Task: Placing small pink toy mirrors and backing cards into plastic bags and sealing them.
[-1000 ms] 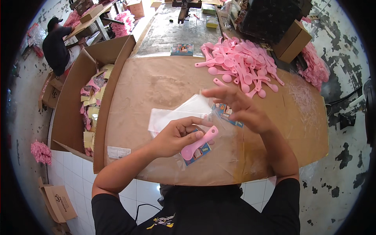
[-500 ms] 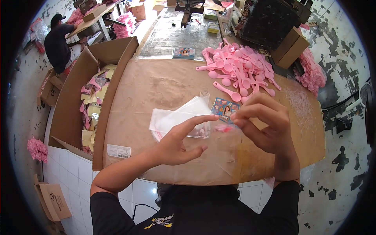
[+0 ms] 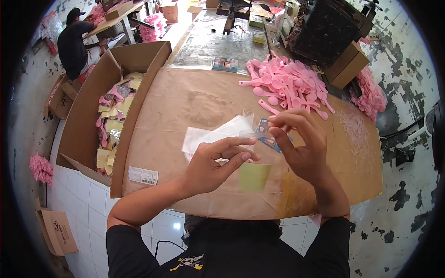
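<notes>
A small clear plastic bag (image 3: 255, 135) is stretched between my hands above the cardboard-covered table. My right hand (image 3: 301, 143) pinches its edge between thumb and fingers. My left hand (image 3: 215, 162) has its fingers curled at the bag's other end, thumb apart from the index finger. Just below hangs a pale yellow-green card (image 3: 255, 177), seemingly inside the bag. Behind my left hand lies a stack of clear plastic bags (image 3: 204, 139). A blue printed card (image 3: 265, 126) lies partly hidden behind my right hand.
Pink plastic spoons (image 3: 292, 83) are heaped at the back right. On the left stands an open carton (image 3: 83, 129) of packed bags. More printed cards (image 3: 225, 64) lie at the back, near a metal clamp-like tool (image 3: 229, 21). Another person (image 3: 74, 46) sits far left.
My hands have come closer together, the right moving left and the left slightly right. The blurred pink thing below them is out of sight, and the yellow-green card now shows.
</notes>
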A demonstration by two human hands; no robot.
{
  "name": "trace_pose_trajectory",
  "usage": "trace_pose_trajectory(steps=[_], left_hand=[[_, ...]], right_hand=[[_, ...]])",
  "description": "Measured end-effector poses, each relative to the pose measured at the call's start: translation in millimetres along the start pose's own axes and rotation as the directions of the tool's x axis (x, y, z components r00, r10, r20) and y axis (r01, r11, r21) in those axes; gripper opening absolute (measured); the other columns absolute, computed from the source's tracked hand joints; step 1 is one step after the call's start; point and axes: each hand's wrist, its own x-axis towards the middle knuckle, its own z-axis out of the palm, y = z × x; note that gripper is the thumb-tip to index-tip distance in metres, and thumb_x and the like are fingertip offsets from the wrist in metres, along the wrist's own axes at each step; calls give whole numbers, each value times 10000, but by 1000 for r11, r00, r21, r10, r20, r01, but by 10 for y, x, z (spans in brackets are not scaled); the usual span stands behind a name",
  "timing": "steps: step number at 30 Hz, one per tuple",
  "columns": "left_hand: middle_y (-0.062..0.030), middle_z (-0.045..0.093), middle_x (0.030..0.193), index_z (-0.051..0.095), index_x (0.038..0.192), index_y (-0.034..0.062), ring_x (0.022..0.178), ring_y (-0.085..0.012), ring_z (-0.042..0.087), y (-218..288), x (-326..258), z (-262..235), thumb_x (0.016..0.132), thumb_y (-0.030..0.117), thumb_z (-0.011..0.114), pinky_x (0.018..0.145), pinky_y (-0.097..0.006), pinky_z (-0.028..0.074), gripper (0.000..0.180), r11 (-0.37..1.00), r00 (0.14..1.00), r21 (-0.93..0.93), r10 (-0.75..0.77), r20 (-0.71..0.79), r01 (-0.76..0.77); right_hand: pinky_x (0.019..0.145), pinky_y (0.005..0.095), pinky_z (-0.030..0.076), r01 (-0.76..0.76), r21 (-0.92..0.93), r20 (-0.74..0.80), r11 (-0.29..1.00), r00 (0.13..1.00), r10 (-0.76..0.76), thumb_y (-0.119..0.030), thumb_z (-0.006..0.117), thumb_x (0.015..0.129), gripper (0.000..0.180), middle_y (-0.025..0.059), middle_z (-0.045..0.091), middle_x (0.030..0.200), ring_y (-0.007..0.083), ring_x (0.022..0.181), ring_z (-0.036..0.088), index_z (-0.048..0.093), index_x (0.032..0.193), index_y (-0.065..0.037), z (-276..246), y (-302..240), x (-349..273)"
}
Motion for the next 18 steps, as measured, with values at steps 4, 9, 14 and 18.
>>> trace_pose_trajectory(steps=[4, 9, 14, 18], left_hand=[[-133, 799, 1006, 608, 1379, 5, 942, -164, 770, -8, -10, 17, 1008, 37, 652, 811, -278, 593, 375, 999, 999, -13, -38, -25, 38], [-165, 792, 970, 588, 1388, -25, 837, -194, 783, -106, -72, 29, 983, 65, 682, 742, -304, 608, 425, 989, 999, 145, -28, -42, 33], [-164, 792, 999, 562, 1413, -53, 891, -163, 774, -124, -42, 30, 966, 11, 685, 783, -278, 608, 469, 955, 993, 277, -114, 28, 102], [-156, 792, 1000, 575, 1401, -44, 911, -162, 771, -113, 25, -5, 978, 17, 680, 806, -282, 604, 441, 950, 985, 280, -159, 65, 135]], right_hand=[[851, 383, 481, 351, -376, 69, 857, 933, -352, -62, 797, 792, 250, 88, 680, 1110, 241, 1036, 648, 727, 1032, -70, 77, -68, -1], [941, 388, 441, 444, -551, 265, 706, 896, -357, -149, 768, 768, 252, 94, 662, 1160, 249, 1144, 632, 717, 996, -54, 224, -38, -68], [913, 391, 443, 481, -680, 346, 554, 876, -337, -102, 697, 758, 180, 86, 629, 1049, 234, 1073, 620, 654, 917, -31, 352, 120, -94], [881, 381, 450, 291, -556, 203, 778, 956, -212, -92, 680, 778, 165, 90, 593, 975, 236, 1004, 600, 609, 917, -37, 267, 316, -17]])
